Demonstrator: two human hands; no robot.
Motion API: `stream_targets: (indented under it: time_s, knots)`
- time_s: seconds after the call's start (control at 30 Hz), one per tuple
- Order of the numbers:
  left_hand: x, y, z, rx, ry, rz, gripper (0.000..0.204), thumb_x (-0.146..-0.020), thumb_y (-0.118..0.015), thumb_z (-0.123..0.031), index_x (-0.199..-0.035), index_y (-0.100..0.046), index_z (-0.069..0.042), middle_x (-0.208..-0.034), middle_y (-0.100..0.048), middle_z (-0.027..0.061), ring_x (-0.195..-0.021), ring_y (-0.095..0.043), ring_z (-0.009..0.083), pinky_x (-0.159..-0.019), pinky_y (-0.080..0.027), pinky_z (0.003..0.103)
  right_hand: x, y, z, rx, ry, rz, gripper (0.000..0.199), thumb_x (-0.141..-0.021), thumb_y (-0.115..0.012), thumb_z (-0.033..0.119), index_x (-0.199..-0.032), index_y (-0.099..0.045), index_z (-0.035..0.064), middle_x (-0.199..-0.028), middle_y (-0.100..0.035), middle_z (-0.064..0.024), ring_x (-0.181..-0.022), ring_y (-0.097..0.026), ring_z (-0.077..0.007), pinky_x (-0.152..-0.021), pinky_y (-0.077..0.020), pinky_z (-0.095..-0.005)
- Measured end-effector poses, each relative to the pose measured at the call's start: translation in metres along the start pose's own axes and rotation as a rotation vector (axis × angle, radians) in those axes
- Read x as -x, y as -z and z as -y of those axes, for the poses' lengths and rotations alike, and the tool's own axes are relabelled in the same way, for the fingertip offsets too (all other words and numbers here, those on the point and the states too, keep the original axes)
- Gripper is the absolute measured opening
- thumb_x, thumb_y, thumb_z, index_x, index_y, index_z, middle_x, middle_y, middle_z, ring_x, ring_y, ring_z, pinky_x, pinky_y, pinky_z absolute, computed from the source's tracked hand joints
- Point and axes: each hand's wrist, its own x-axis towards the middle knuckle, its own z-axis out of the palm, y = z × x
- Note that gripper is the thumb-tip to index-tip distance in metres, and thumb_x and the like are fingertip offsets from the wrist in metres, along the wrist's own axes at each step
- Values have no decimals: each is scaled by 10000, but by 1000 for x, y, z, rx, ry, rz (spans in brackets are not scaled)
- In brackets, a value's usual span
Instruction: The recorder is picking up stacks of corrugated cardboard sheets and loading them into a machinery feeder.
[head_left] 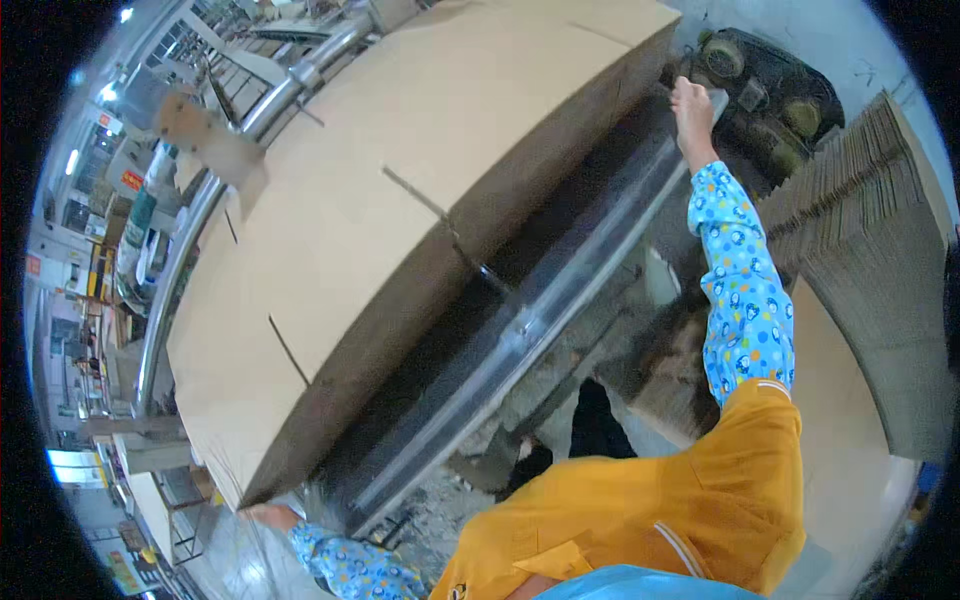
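From the head view, you've got your left hand (268, 516) gripping the near corner of the cardboard stack (400, 200), right hand (692, 105) clamped on its far corner. Looks like squaring or lifting; next needs an even pull.

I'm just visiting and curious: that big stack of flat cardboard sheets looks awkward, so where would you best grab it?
Probably at its two far-apart ends, as the left hand and right hand do now: the cardboard stack is wide, flat and thick, so one central grip would let it sag or slide.
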Motion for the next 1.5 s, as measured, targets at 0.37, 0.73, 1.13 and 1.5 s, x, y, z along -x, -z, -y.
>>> stream_targets:
  time_s: [0.37,0.73,1.13,1.5]
  knots:
    - [-29,-2,11,-201,-133,-89,640,-1007,-311,-488,-1443,-321,-19,-1441,-404,158,-1305,-394,305,-1117,-285,420,-192,-12,-64,161,-76,-251,629,-932,-415,532,-1005,-603,-65,-982,-618,-181,-952,-577,-306,-837,-401,-444]
    - [-50,52,24,-356,-164,-67,627,-993,-327,-510,-1422,-356,-54,-1437,-409,125,-1305,-390,295,-1100,-292,447,-274,-14,-135,-337,-140,33,792,-933,-357,668,-1332,-508,1,-1311,-548,-98,-1195,-515,-206,-1012,-385,-321]
    - [-64,79,35,-527,-270,13,613,-976,-345,-533,-1400,-394,-92,-1432,-415,89,-1305,-385,283,-1082,-299,477,-273,1,-154,-484,-102,149,694,-953,-419,590,-1366,-456,34,-1294,-557,-95,-1141,-554,-238,-978,-432,-324]
    - [-62,86,34,-470,-230,-16,630,-981,-296,-544,-1395,-409,-83,-1438,-416,93,-1310,-386,284,-1087,-293,469,-276,-9,-151,-393,-145,57,676,-958,-400,565,-1315,-504,1,-1260,-584,-145,-1125,-578,-259,-943,-466,-380]
